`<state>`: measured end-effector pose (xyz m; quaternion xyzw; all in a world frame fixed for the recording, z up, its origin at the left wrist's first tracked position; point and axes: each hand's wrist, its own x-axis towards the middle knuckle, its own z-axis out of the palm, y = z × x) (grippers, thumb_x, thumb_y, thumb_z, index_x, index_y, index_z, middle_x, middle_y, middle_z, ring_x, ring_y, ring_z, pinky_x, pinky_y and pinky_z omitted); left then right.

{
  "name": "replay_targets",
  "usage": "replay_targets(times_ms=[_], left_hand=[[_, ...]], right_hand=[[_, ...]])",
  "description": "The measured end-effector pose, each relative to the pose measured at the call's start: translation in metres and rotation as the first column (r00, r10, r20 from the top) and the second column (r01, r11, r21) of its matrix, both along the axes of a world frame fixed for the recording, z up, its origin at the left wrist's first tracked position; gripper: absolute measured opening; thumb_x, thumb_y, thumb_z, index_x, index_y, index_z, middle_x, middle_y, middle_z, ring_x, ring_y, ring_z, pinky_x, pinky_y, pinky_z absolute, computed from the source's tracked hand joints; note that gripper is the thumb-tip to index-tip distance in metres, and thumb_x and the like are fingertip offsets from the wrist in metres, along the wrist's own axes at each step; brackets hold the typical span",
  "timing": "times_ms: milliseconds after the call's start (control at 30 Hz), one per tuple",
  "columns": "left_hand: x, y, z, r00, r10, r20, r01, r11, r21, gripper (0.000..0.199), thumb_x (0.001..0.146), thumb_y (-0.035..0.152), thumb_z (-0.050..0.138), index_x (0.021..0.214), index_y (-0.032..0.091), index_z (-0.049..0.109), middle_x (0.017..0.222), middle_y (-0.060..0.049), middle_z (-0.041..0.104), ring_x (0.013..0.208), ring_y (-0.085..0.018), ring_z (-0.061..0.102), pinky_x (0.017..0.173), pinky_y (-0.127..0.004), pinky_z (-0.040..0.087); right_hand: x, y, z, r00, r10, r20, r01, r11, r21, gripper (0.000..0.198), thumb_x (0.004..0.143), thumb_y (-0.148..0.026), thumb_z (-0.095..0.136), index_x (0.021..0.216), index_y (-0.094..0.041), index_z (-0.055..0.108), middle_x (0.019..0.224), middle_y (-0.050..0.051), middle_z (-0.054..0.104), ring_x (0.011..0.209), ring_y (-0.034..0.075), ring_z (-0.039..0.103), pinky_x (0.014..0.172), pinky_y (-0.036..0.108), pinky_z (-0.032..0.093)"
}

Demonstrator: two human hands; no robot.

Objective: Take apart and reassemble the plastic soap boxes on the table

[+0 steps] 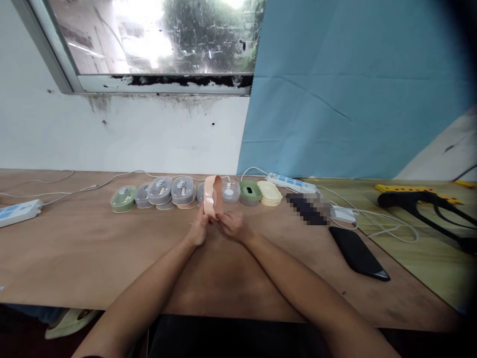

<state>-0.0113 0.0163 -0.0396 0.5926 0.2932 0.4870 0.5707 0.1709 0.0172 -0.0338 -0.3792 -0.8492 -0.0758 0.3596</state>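
Observation:
Both hands hold up a peach plastic container piece (210, 196), tilted on edge above the middle of the table. It looks like a shallow oval rim with wavy sides; whether it has a bottom cannot be made out. My left hand (199, 228) grips its lower left edge, with the fingers partly hidden. At its lower right edge, my right hand (234, 224) is closed with the fingertips on the rim. Just behind stand a clear round container (231, 191), a green container (250, 193) and a stack of pale yellow pieces (270, 193).
Lidded containers in grey (161, 191) and green (123, 199) line up at the back left. Power strips (292, 183) with white cables lie along the wall side. A black phone-like slab (357, 252) rests at right, near a black-handled object (421, 201).

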Motion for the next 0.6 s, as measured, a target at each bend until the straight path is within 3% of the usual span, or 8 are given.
replay_targets(times_ms=[100, 167, 233, 300, 400, 533, 600], left_hand=[[0.002, 0.003, 0.003, 0.995, 0.099, -0.03, -0.092, 0.976, 0.196, 0.087, 0.076, 0.075, 0.042, 0.146, 0.025, 0.022, 0.143, -0.015, 0.04, 0.082, -0.019, 0.06, 0.07, -0.032, 0.045], [0.001, 0.006, 0.005, 0.974, 0.215, -0.068, -0.193, 0.952, 0.236, 0.08, 0.081, 0.066, 0.046, 0.146, 0.025, 0.021, 0.14, -0.015, 0.043, 0.075, -0.014, 0.058, 0.069, -0.03, 0.045], [-0.002, 0.008, 0.009, 0.929, 0.352, -0.112, -0.314, 0.912, 0.263, 0.075, 0.083, 0.056, 0.053, 0.143, 0.023, 0.025, 0.132, -0.014, 0.049, 0.07, -0.013, 0.056, 0.069, -0.03, 0.046], [-0.007, 0.009, 0.014, 0.87, 0.473, -0.14, -0.418, 0.857, 0.301, 0.071, 0.082, 0.05, 0.057, 0.14, 0.021, 0.03, 0.123, -0.012, 0.054, 0.067, -0.012, 0.053, 0.07, -0.03, 0.046], [-0.018, 0.013, 0.021, 0.759, 0.63, -0.163, -0.536, 0.748, 0.391, 0.06, 0.083, 0.047, 0.057, 0.134, 0.021, 0.039, 0.114, -0.009, 0.056, 0.074, -0.015, 0.053, 0.075, -0.032, 0.046], [-0.034, 0.021, 0.027, 0.584, 0.799, -0.145, -0.616, 0.552, 0.562, 0.05, 0.083, 0.044, 0.058, 0.125, 0.018, 0.05, 0.12, -0.013, 0.051, 0.101, -0.023, 0.052, 0.086, -0.037, 0.044], [-0.04, 0.027, 0.027, 0.534, 0.831, -0.154, -0.616, 0.507, 0.603, 0.048, 0.083, 0.043, 0.057, 0.125, 0.018, 0.052, 0.124, -0.014, 0.05, 0.105, -0.025, 0.052, 0.087, -0.038, 0.044]], right_hand=[[0.027, 0.01, 0.001, 0.976, -0.184, -0.118, 0.188, 0.982, 0.024, 0.033, 0.088, -0.03, 0.037, 0.107, -0.019, 0.063, 0.082, 0.008, 0.068, 0.078, 0.021, 0.063, 0.075, 0.035, 0.048], [0.048, 0.016, 0.001, 0.868, -0.419, -0.268, 0.429, 0.903, -0.023, 0.035, 0.088, -0.033, 0.034, 0.103, -0.016, 0.061, 0.083, 0.011, 0.067, 0.08, 0.024, 0.062, 0.075, 0.036, 0.047], [0.066, 0.021, 0.003, 0.743, -0.56, -0.366, 0.571, 0.816, -0.091, 0.039, 0.089, -0.039, 0.032, 0.105, -0.014, 0.058, 0.086, 0.013, 0.066, 0.082, 0.026, 0.062, 0.073, 0.036, 0.045], [0.079, 0.024, 0.006, 0.669, -0.604, -0.432, 0.619, 0.776, -0.125, 0.042, 0.089, -0.043, 0.032, 0.11, -0.014, 0.053, 0.093, 0.014, 0.065, 0.087, 0.026, 0.06, 0.074, 0.035, 0.044], [0.089, 0.025, 0.01, 0.617, -0.621, -0.483, 0.635, 0.756, -0.16, 0.042, 0.088, -0.048, 0.037, 0.111, -0.015, 0.05, 0.096, 0.011, 0.063, 0.085, 0.022, 0.058, 0.075, 0.031, 0.042], [0.092, 0.029, 0.011, 0.603, -0.637, -0.48, 0.641, 0.745, -0.184, 0.04, 0.088, -0.048, 0.04, 0.109, -0.017, 0.051, 0.09, 0.007, 0.06, 0.081, 0.02, 0.055, 0.074, 0.03, 0.041], [0.093, 0.032, 0.009, 0.611, -0.64, -0.466, 0.643, 0.744, -0.181, 0.038, 0.087, -0.046, 0.041, 0.11, -0.017, 0.051, 0.091, 0.007, 0.059, 0.084, 0.02, 0.054, 0.075, 0.031, 0.041]])
